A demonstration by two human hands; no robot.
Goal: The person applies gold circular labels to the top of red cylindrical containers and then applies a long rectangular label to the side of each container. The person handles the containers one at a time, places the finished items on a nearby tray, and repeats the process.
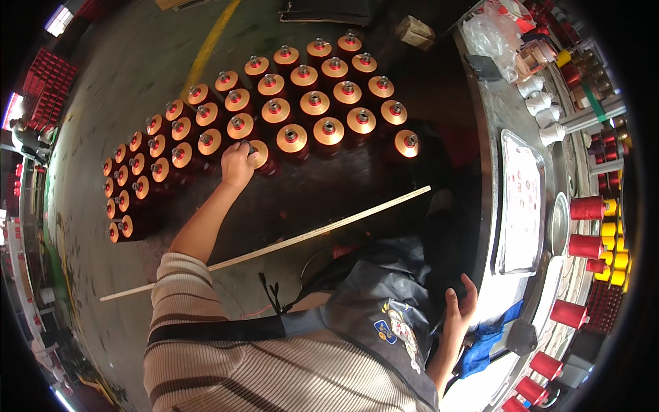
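Note:
Several rows of dark red cylinders stand upright on a dark surface, each with a gold-coloured round top and a small metal stud in its middle. My left hand (238, 167) reaches forward, its fingers closed round the stud of one gold-topped cylinder (260, 155) in the near row. To the right of that one stands another gold-topped cylinder (292, 139). My right hand (462, 302) hangs low on the right beside the bench, fingers apart and holding nothing.
A long pale wooden strip (322, 230) lies slantwise between me and the cylinders. On the right bench (489, 103) are a metal tray (506, 206), a blue cloth (482, 349) and white parts (542, 103). Red cylinders (570, 314) line the far right. A small block (415, 32) sits beyond the rows.

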